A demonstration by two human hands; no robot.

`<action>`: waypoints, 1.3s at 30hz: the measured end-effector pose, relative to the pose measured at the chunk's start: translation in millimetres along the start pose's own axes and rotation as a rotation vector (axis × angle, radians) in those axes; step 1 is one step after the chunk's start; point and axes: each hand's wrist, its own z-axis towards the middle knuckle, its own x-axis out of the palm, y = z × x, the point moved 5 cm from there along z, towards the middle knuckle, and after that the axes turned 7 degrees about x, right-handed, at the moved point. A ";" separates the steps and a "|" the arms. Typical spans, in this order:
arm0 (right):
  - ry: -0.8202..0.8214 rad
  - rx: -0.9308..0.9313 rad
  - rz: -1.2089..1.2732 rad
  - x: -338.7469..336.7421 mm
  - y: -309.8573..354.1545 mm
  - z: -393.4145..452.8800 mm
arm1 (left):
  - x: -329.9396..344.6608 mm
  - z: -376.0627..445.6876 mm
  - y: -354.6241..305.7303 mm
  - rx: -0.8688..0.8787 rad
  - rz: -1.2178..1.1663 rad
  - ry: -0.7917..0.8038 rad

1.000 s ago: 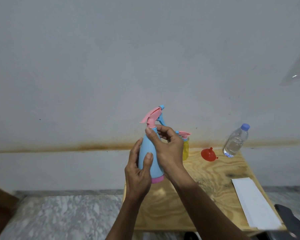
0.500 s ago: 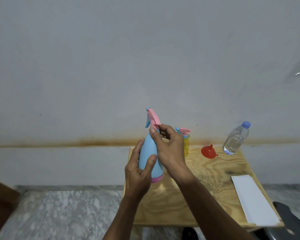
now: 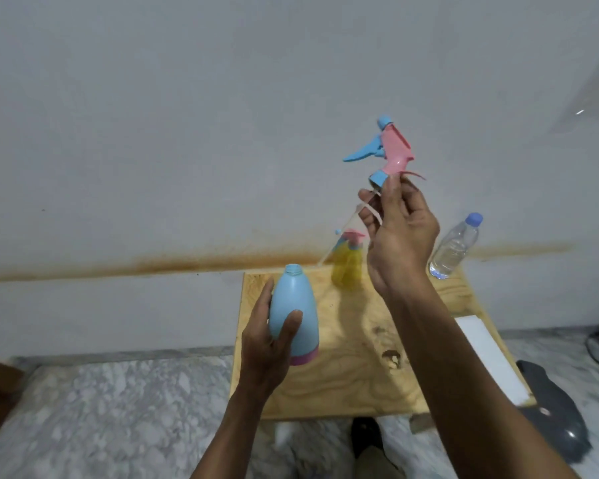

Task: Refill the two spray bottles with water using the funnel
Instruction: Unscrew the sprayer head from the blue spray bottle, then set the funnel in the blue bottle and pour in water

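Observation:
My left hand (image 3: 268,344) grips the blue spray bottle (image 3: 295,307) upright over the left edge of the wooden table (image 3: 353,371); its neck is uncapped. My right hand (image 3: 400,236) holds the pink and blue spray head (image 3: 389,150) high above the table, and its thin dip tube (image 3: 339,243) trails down to the left, clear of the bottle. The yellow spray bottle (image 3: 347,267) stands at the table's back with its head on. The clear water bottle (image 3: 455,247) with a blue cap stands at the back right. The funnel is hidden behind my right arm.
A white sheet (image 3: 491,357) lies along the table's right edge. A dark grey object (image 3: 554,409) sits on the marble floor (image 3: 118,409) to the right. The wall (image 3: 222,133) rises directly behind the table.
The spray head was unscrewed and came off the blue bottle. My right hand lifted it up and to the right, drawing the dip tube out. My left hand kept hold of the bottle.

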 end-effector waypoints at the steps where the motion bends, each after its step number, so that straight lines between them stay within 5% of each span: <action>1: -0.020 -0.002 0.010 -10.0 3.0 5.6 | -0.4 -0.3 4.1 -0.006 0.014 -0.002; 13: -0.143 0.384 -0.479 -166.1 -156.1 27.9 | 12.9 1.7 32.4 -0.143 -0.030 -0.024; 22: 0.013 0.395 -1.061 -216.5 -236.1 36.0 | 39.5 4.4 61.5 -0.239 0.048 -0.043; 39: 0.081 0.450 -1.323 -236.6 -278.4 37.0 | 54.6 -18.6 93.1 -0.270 0.138 -0.075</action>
